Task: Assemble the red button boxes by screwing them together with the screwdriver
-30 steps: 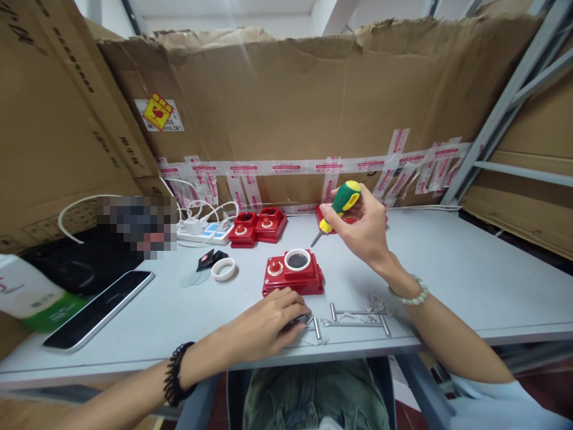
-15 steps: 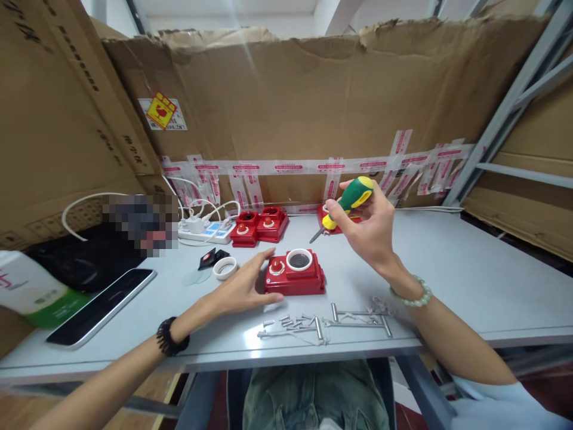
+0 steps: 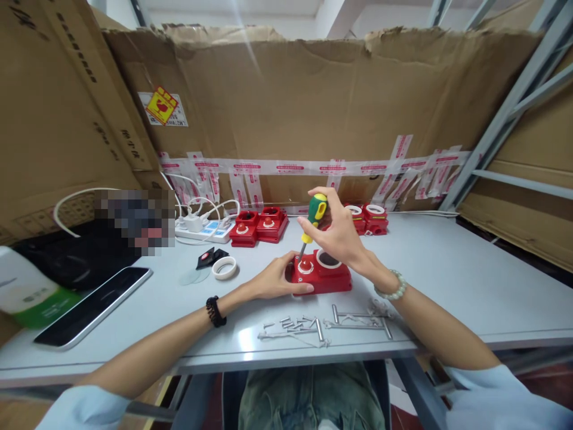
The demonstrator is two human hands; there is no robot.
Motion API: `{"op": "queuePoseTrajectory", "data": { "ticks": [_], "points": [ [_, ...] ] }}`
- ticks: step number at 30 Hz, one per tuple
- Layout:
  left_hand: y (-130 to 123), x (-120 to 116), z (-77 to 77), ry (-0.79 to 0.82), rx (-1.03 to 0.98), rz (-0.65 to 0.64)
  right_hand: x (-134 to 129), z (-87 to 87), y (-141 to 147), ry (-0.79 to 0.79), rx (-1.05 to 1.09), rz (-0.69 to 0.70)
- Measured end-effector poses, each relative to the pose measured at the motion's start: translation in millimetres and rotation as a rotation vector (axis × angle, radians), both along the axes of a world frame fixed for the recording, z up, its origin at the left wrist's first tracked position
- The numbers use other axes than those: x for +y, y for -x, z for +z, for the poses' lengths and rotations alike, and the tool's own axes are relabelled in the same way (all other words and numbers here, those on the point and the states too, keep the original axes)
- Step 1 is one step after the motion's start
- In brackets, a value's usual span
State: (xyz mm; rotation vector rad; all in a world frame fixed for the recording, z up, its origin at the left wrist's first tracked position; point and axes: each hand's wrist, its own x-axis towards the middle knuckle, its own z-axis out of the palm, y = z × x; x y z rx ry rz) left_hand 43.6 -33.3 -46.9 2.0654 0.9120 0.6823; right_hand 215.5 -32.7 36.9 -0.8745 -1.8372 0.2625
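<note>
My right hand (image 3: 336, 233) is closed around the green and yellow handle of a screwdriver (image 3: 317, 209). The shaft points down, its tip at the far left corner of a red box (image 3: 329, 283), beside the box's round red button. The box also carries a white ring around a dark disc. My left hand (image 3: 280, 278) grips the left end of this box, thumb along the near side and fingers behind. In front of the box lie several loose screws (image 3: 293, 324) and metal T-shaped bars (image 3: 358, 324) with thin cords.
Two red boxes (image 3: 259, 227) stand at the back beside a white power strip (image 3: 206, 230); more red boxes (image 3: 375, 221) are behind my right hand. On the left are a white ring (image 3: 224, 268), black pieces (image 3: 210, 258), a clear disc (image 3: 194, 275) and a phone (image 3: 94, 307). Cardboard (image 3: 277, 107) walls the back.
The screwdriver has come down and left from the air onto the red box and now stands nearly upright. My left hand has closed on the box, which has shifted to the right.
</note>
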Motion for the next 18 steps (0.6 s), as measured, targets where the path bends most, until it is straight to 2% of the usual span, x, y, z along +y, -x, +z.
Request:
{"op": "queuePoseTrajectory", "data": {
  "ticks": [8, 18],
  "points": [
    [2.8, 5.9, -10.0, -0.045, -0.001, 0.028, -18.5, -4.2, 1.1, 0.058, 0.006, 0.074],
    [3.3, 8.2, -14.8, -0.048, 0.001, 0.026, -20.3, -6.7, 2.9, 0.061, -0.028, 0.074]
  ]
}}
